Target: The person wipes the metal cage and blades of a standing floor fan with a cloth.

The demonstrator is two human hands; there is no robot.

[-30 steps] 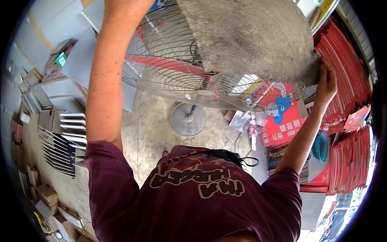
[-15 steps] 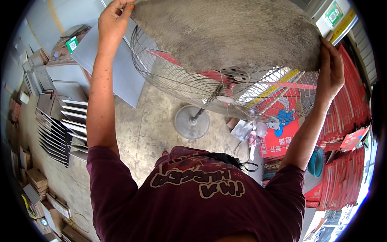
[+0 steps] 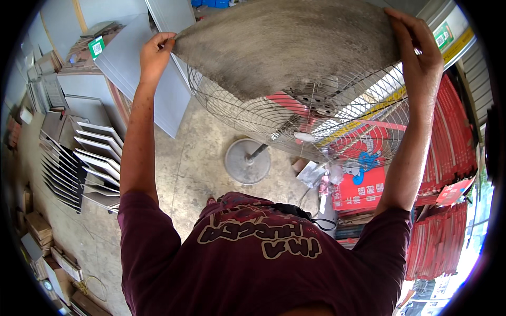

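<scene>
A large floor fan (image 3: 304, 137) with a wire cage and red blades stands in front of me on a round grey base (image 3: 247, 162). Across the top of its cage lies a dusty, grey-brown sheet (image 3: 295, 42), which looks like a mesh fan cover. My left hand (image 3: 156, 57) pinches the sheet's left corner between thumb and fingers. At the opposite end, my right hand (image 3: 421, 52) is closed on the right edge. The sheet is held spread between both hands, and its lower edge hangs in front of the cage.
Tile display racks (image 3: 97, 158) and grey panels (image 3: 153, 84) stand to the left. Stacked red cartons (image 3: 443, 158) line the right side, and a red printed box (image 3: 361, 184) sits behind the fan. Wooden boxes (image 3: 63, 271) lie at lower left on the concrete floor (image 3: 182, 158).
My left hand has shifted slightly right and down. My right hand has moved up and left with its edge of the sheet, uncovering more of the cage on the right.
</scene>
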